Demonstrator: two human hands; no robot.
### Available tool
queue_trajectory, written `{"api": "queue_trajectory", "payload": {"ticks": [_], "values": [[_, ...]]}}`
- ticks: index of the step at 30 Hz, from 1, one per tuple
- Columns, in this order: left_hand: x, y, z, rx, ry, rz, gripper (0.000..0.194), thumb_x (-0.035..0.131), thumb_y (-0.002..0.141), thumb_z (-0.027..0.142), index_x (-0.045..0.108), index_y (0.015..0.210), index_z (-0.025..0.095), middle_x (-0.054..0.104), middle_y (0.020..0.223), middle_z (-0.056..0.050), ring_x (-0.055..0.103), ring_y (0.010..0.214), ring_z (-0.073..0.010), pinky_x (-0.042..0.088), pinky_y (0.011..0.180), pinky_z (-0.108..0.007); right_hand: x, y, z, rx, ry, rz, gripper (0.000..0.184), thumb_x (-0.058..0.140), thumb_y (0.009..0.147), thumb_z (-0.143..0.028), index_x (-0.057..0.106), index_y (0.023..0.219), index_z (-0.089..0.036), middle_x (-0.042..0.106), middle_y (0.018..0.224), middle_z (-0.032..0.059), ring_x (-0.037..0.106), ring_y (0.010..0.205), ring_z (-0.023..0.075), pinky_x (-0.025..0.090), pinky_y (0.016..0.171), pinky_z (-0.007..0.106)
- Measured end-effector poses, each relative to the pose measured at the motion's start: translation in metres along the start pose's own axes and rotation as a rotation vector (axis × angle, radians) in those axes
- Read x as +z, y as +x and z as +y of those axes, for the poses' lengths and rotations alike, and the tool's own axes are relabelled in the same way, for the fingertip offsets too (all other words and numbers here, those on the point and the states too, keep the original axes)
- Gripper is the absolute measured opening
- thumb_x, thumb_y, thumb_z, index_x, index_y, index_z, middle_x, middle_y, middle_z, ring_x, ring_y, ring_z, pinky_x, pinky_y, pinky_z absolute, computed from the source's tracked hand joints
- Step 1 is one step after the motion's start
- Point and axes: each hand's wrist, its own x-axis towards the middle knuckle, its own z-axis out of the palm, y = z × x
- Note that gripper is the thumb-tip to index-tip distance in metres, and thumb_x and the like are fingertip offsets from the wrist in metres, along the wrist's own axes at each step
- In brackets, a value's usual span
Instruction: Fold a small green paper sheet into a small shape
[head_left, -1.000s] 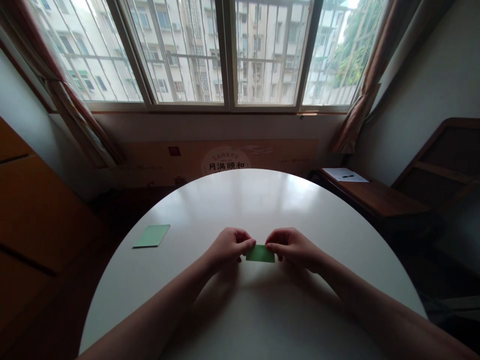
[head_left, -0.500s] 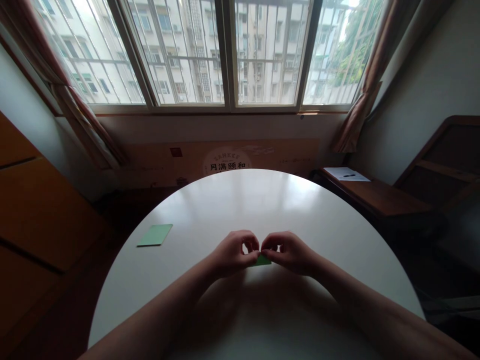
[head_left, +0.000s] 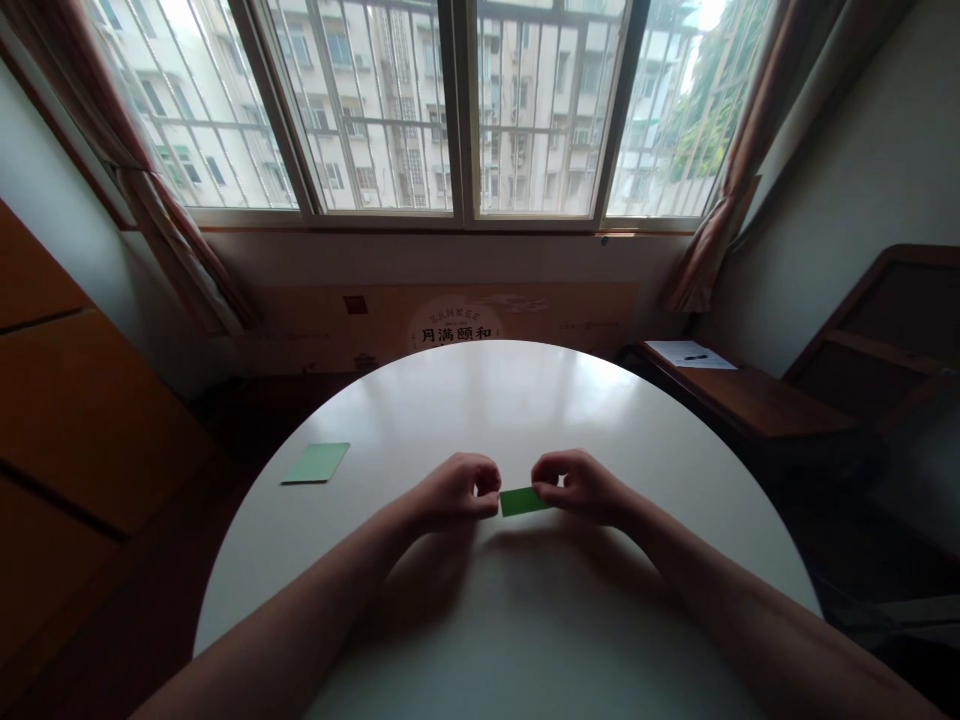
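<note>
A small dark-green piece of paper [head_left: 522, 501], seen as a narrow rectangle, is held just above the table between my hands. My right hand [head_left: 581, 487] pinches its right end between thumb and fingers. At the paper's left edge my left hand [head_left: 463, 488] has thumb and fingertips pressed together on the corner, the other fingers curled. Shadows of both hands and the paper fall on the white tabletop below. To the left, a stack or pad of pale green square paper [head_left: 316, 463] lies flat, apart from my hands.
The round white table [head_left: 480, 620] has its curved far edge before a barred window [head_left: 465, 120]. At right stands a wooden chair or bench [head_left: 795, 400] with a white sheet [head_left: 675, 352] and a pen on it. A wooden cabinet [head_left: 82, 420] is at left.
My hands have moved apart, left hand to the left and right hand slightly right. More of the green paper now shows between them. The camera view has shifted a little.
</note>
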Motion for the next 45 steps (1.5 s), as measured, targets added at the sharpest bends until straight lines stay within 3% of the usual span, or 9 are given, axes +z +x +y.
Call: {"api": "queue_trajectory", "payload": {"ticks": [4,11,16,26,38,45], "values": [[-0.004,0.002,-0.009,-0.008,-0.011,0.081,0.003,0.057,0.069,0.017,0.059,0.067,0.016,0.059,0.065,0.0,0.052,0.062,-0.0132,0.041,0.057,-0.023,-0.009,0.003,0.013,0.03,0.03,0.07,0.01,0.06,0.078,-0.021,0.068,0.077,-0.014,0.066,0.069,0.003,0.056,0.063,0.0141,0.042,0.058,0.024],[0.005,0.004,-0.005,0.003,-0.02,0.153,0.026,0.065,0.083,0.04,0.069,0.089,0.015,0.07,0.086,-0.006,0.062,0.075,-0.0172,0.046,0.063,-0.024,-0.002,0.004,0.006,0.004,0.053,0.08,0.009,0.062,0.077,-0.021,0.069,0.078,-0.015,0.067,0.07,0.0035,0.057,0.065,0.0151,0.042,0.06,0.025],[0.008,0.005,-0.012,-0.008,-0.007,0.154,0.022,0.064,0.082,0.036,0.071,0.077,0.015,0.068,0.071,-0.004,0.061,0.067,-0.016,0.046,0.061,-0.024,0.002,0.007,0.01,-0.017,0.069,0.048,0.011,0.064,0.079,-0.024,0.069,0.08,-0.014,0.069,0.073,0.0043,0.059,0.066,0.0158,0.043,0.06,0.025],[0.012,0.007,-0.01,0.007,0.028,0.129,0.019,0.066,0.08,0.033,0.073,0.077,0.015,0.071,0.071,-0.004,0.062,0.066,-0.0157,0.046,0.059,-0.023,0.009,0.013,0.016,-0.076,0.065,-0.049,0.011,0.068,0.079,-0.024,0.07,0.086,-0.016,0.069,0.08,0.0028,0.063,0.073,0.0161,0.043,0.058,0.022],[0.013,0.006,-0.002,0.026,0.025,0.097,0.021,0.067,0.08,0.034,0.074,0.075,0.015,0.07,0.069,-0.004,0.061,0.064,-0.0155,0.046,0.059,-0.023,0.019,0.016,0.012,-0.061,-0.022,-0.056,0.006,0.068,0.074,-0.02,0.066,0.075,-0.015,0.057,0.063,-0.0034,0.049,0.06,0.0105,0.036,0.055,0.021],[0.009,0.005,-0.003,0.02,-0.024,0.075,0.022,0.067,0.079,0.035,0.073,0.074,0.015,0.07,0.07,-0.004,0.06,0.065,-0.0151,0.046,0.06,-0.022,0.012,0.014,0.006,-0.021,-0.018,-0.138,0.005,0.065,0.072,-0.018,0.066,0.075,-0.015,0.055,0.064,-0.0042,0.046,0.06,0.01,0.034,0.054,0.02]]}}
